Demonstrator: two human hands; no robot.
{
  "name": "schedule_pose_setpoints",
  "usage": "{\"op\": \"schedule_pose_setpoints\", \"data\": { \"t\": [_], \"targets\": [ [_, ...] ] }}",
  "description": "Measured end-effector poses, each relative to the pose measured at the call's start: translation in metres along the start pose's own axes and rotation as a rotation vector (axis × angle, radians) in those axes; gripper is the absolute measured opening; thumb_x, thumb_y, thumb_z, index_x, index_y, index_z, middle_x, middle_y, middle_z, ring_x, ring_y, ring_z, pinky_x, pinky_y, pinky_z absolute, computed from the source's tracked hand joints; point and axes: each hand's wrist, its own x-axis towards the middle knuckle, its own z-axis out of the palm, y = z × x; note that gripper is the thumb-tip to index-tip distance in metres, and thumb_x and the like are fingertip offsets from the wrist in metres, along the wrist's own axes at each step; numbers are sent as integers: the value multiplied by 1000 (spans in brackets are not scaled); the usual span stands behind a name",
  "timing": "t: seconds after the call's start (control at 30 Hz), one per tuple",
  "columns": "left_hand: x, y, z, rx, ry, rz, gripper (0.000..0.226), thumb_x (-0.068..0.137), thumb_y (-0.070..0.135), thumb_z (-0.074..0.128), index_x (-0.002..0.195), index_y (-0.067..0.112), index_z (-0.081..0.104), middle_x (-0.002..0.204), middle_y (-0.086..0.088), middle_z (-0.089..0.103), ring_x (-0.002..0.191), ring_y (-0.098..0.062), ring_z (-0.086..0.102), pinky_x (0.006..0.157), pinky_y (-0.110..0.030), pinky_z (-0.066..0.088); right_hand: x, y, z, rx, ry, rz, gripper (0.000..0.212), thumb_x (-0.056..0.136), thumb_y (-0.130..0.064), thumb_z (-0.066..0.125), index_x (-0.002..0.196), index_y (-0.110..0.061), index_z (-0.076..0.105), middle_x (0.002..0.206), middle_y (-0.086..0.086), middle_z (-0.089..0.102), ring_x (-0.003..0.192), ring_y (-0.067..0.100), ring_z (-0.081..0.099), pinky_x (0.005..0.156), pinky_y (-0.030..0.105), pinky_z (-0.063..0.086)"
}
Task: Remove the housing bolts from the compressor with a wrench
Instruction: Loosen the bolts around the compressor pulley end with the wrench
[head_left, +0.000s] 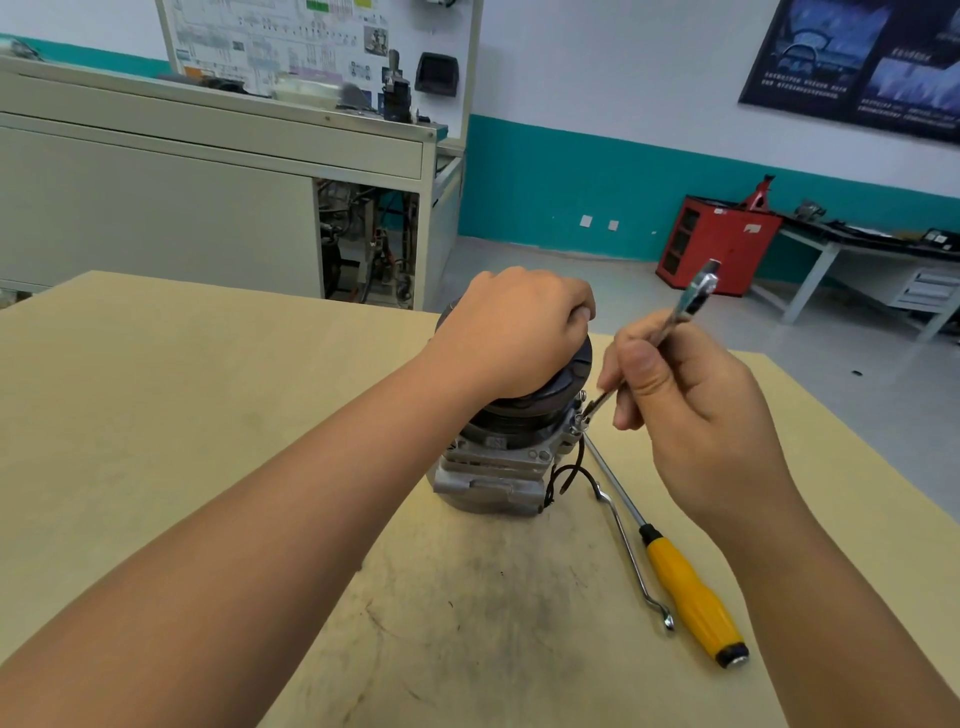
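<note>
Person, two bare arms visible. Bare left hand (511, 332), knuckles rounded, one short trimmed fingernail (584, 314) showing at a fingertip. Bare left forearm (260, 519), smooth along its whole visible length. Bare right hand (696, 415), broad thumb (644, 374) with creased knuckle, skin folds at finger joints. Bare right forearm (831, 597), uncovered to frame edge. Both wrists uncovered.
</note>
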Motion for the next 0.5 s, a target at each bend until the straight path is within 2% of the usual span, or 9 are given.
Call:
{"op": "schedule_pose_setpoints", "data": {
  "t": [0.1,0.2,0.3,0.37,0.5],
  "targets": [
    [0,0,1,0,-9,-3,31,101,27,33,118,24,59,116,0,65,109,-25,55,90,-40,40,-8,4,-1,-33,64,-79,11,92,-26,49,82,-28,53,81,-1,50,59,5,56,59,10,43],
    [0,0,1,3,-9,-4,31,101,26,33,118,24,59,115,-1,65,108,-25,54,89,-39,39,-13,6,-2,-41,122,-125,18,93,-19,46,96,-32,58,82,4,57,60,3,59,60,9,44],
    [1,1,1,12,-7,-10,31,101,26,33,118,24,59,113,-2,65,106,-27,55,85,-37,37,-12,6,-4,-14,160,-134,27,94,-18,44,106,-40,56,83,-4,67,60,9,62,60,19,50],
    [1,1,1,16,-10,-14,32,101,26,33,118,24,59,113,-2,65,106,-26,55,86,-38,38,-11,7,-4,42,184,-98,28,95,-16,44,106,-37,58,80,-2,68,57,12,64,56,21,52],
    [1,1,1,24,-7,-12,32,101,27,33,119,25,59,115,-1,65,108,-26,55,86,-38,39,-6,9,-4,136,224,-14,25,98,-9,41,92,-27,58,83,3,68,54,13,65,53,25,53]
  ]
}}
